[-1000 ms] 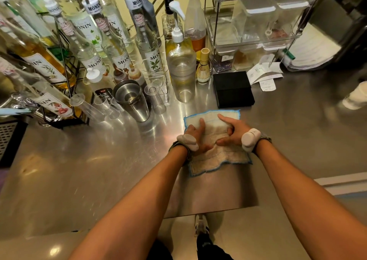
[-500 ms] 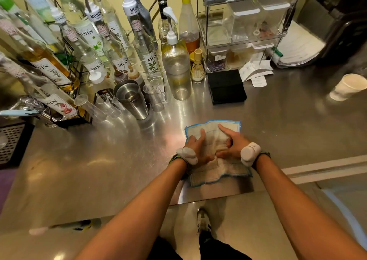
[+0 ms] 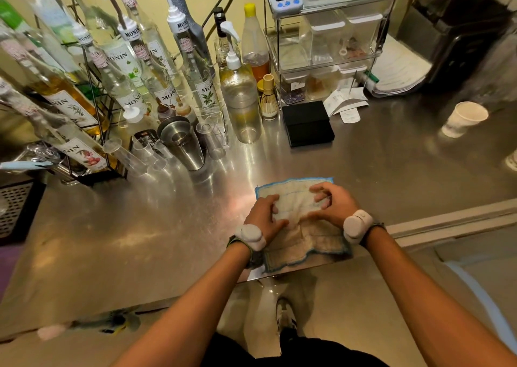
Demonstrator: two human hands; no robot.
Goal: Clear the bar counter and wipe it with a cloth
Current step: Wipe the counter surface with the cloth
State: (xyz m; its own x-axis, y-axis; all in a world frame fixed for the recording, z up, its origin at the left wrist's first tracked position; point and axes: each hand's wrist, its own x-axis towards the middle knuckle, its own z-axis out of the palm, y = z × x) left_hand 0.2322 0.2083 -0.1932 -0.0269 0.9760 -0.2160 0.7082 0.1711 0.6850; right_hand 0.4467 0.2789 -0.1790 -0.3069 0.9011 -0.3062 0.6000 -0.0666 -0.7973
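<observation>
Steel counter point(image 3: 140, 240), bottles point(image 3: 126, 67) and paper cup point(image 3: 464, 119) behind; both hands point(image 3: 296, 212) gripping cloth point(image 3: 296, 201)

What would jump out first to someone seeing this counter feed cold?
Both hands, the left hand and right hand, press on a blue-edged cloth near the front edge of the steel counter. Behind, to the left, stands a dense crowd of syrup bottles with a metal shaker in front. A black box and a white paper cup sit further right.
</observation>
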